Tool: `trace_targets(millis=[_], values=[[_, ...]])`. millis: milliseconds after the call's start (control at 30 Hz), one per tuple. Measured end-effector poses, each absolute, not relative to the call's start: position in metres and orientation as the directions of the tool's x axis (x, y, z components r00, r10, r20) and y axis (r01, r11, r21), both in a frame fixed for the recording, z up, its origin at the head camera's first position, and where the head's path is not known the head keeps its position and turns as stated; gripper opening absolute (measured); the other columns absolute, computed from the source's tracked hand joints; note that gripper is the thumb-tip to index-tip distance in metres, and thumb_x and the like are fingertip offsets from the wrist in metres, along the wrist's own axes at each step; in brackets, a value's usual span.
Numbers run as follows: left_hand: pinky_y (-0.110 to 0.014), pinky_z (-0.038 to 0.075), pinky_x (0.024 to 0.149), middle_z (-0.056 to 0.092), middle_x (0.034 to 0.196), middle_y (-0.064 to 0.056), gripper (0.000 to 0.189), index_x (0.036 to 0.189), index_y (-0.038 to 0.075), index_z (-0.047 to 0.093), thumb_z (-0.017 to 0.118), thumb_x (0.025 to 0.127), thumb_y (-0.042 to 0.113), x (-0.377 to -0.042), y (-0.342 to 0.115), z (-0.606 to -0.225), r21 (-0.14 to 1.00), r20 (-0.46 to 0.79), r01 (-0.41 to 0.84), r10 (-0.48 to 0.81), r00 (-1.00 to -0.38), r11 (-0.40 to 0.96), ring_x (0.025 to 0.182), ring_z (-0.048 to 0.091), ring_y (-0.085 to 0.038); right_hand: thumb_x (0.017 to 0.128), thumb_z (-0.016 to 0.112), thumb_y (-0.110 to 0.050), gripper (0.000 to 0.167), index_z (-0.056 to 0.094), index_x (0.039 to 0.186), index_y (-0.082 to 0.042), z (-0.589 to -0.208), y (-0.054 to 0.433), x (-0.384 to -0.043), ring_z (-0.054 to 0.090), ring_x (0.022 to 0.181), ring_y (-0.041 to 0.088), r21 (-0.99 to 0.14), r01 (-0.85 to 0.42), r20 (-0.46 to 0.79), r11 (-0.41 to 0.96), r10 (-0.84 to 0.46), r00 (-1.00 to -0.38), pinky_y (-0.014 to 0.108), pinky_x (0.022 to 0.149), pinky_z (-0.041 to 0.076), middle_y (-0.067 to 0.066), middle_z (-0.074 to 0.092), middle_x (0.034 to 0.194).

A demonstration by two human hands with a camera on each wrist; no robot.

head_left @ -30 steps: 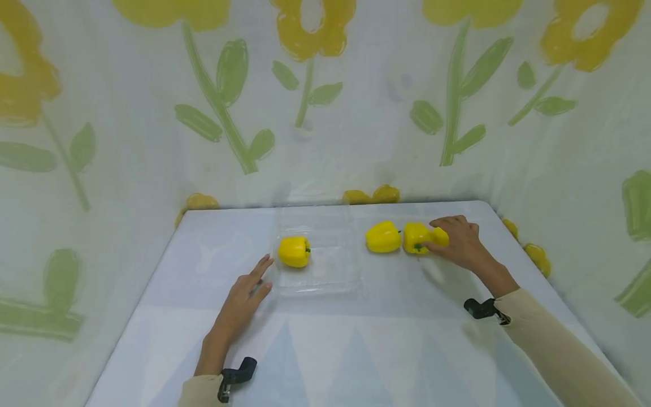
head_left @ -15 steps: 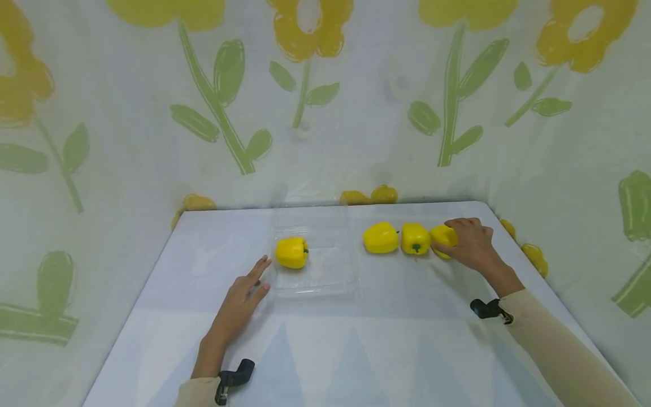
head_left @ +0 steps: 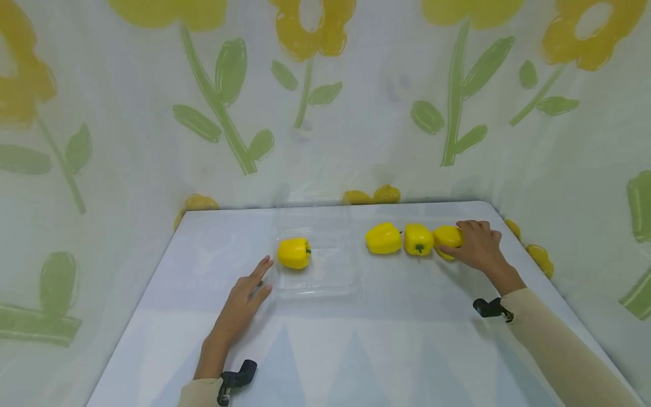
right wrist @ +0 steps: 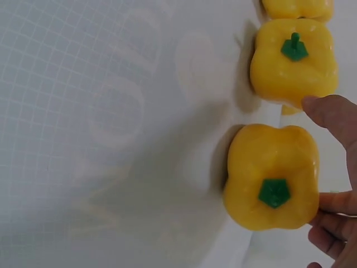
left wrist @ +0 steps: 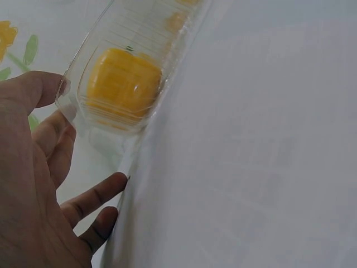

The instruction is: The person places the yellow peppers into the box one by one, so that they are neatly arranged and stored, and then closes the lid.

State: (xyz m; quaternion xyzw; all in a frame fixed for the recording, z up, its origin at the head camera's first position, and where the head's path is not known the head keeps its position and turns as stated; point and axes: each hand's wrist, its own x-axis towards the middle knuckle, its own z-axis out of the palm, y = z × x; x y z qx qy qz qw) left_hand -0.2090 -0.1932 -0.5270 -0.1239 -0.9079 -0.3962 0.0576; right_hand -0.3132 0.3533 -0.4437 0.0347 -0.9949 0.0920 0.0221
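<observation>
While left hand (head_left: 240, 302) lies spread by clear box (head_left: 333, 268), right hand (head_left: 480, 247) loosely spans rightmost pepper (head_left: 447, 236): probably light, stiff, slick; grip sides.

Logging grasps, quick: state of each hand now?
Left hand: open, at the edge of the box.
Right hand: open around the rightmost pepper, thumb apart from it.

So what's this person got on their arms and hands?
The left sleeve and right sleeve are plain beige. The left wrist device and right wrist device are small, black and angular. The left hand and right hand wear no gloves.
</observation>
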Motion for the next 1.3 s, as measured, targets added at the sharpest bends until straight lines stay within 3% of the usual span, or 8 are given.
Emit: trace_targets(millis=[300,633,1300], values=[[-0.054,0.038,0.097,0.024,0.162,0.016,0.055,0.157,0.037,0.032,0.050,0.105,0.035,-0.210,-0.192,-0.526,0.716,0.197,0.272,0.188,-0.962,0.643,0.114,0.050,-0.021,0.086,0.068,-0.059,0.093,0.044,0.137,0.015,-0.447,0.362,-0.316,0.027,0.121,0.057,-0.178,-0.057,0.011,0.982,-0.055,-0.998,0.074,0.089,0.021,0.038,0.042,0.134],[-0.054,0.039,0.097,0.023,0.163,0.017,0.055,0.157,0.036,0.031,0.049,0.106,0.037,-0.210,-0.194,-0.528,0.702,0.207,0.279,0.187,-0.960,0.655,0.114,0.049,-0.021,0.085,0.074,-0.048,0.081,0.049,0.133,0.013,-0.445,0.366,-0.317,0.032,0.115,0.054,-0.211,-0.067,0.057,0.975,-0.056,-0.997,0.071,0.086,0.023,0.037,0.047,0.129],[-0.053,0.038,0.098,0.024,0.162,0.017,0.054,0.157,0.037,0.032,0.049,0.105,0.040,-0.209,-0.194,-0.528,0.707,0.218,0.291,0.192,-0.957,0.645,0.115,0.050,-0.021,0.087,0.074,-0.047,0.082,0.046,0.136,0.012,-0.425,0.370,-0.300,0.030,0.119,0.055,-0.246,-0.103,0.104,0.964,-0.079,-0.991,0.071,0.089,0.021,0.037,0.044,0.133]])
